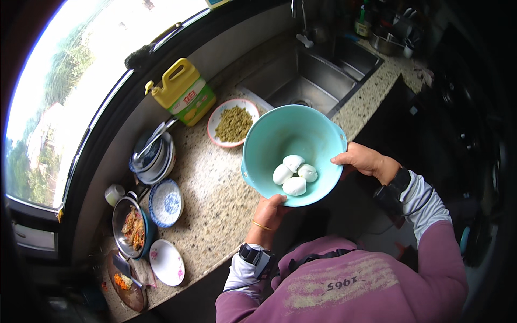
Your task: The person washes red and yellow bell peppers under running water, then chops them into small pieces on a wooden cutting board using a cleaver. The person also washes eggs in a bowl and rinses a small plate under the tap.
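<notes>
A turquoise plastic bowl [278, 133] is held up between my hands, tilted towards me, in front of the counter's edge. Inside it rest several peeled white eggs [294, 186], bunched together low on its near side. My left hand [270, 212] grips the near rim, thumb over the edge. On the right side, my right hand [361, 159] clasps the rim by one of its slotted handles, also thumb on top. The fingers beneath the bowl are mostly hidden.
Behind the bowl stand a plate of chopped green food [234, 125], a yellow detergent jug [183, 93] and a steel sink [323, 76]. Leftward are stacked bowls [171, 155], a blue-patterned bowl [166, 203], a steel bowl of food [121, 220], a white dish [167, 262] and a cutting board with a cleaver [139, 298].
</notes>
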A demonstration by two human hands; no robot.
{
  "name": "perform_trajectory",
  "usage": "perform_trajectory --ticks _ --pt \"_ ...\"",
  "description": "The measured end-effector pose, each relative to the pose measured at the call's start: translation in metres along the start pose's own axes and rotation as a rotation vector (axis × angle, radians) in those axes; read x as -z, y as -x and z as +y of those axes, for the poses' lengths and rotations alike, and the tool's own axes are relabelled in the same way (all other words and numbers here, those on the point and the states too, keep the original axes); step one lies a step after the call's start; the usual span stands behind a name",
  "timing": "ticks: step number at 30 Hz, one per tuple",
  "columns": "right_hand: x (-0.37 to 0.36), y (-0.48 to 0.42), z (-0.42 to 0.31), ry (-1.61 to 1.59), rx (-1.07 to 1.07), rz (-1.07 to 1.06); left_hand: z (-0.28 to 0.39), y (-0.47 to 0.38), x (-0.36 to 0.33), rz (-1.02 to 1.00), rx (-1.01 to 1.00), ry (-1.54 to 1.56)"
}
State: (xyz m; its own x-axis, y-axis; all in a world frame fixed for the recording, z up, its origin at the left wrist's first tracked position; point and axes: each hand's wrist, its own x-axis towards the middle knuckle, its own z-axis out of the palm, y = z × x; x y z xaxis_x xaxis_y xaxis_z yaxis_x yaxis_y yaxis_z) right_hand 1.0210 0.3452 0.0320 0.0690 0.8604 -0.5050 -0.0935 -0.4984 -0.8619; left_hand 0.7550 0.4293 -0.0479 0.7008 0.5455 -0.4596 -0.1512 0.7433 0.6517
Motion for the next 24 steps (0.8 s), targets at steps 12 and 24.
perform_trajectory --ticks 12,24 --pt "0.284 -0.215 -0.126 0.348 0.256 0.405 0.064 -0.23 -0.088 0.169 -0.061 0.137" --pt "0.366 -0.455 -0.174 0.796 0.565 0.189 0.069 -0.388 -0.124 0.461 -0.146 0.413"
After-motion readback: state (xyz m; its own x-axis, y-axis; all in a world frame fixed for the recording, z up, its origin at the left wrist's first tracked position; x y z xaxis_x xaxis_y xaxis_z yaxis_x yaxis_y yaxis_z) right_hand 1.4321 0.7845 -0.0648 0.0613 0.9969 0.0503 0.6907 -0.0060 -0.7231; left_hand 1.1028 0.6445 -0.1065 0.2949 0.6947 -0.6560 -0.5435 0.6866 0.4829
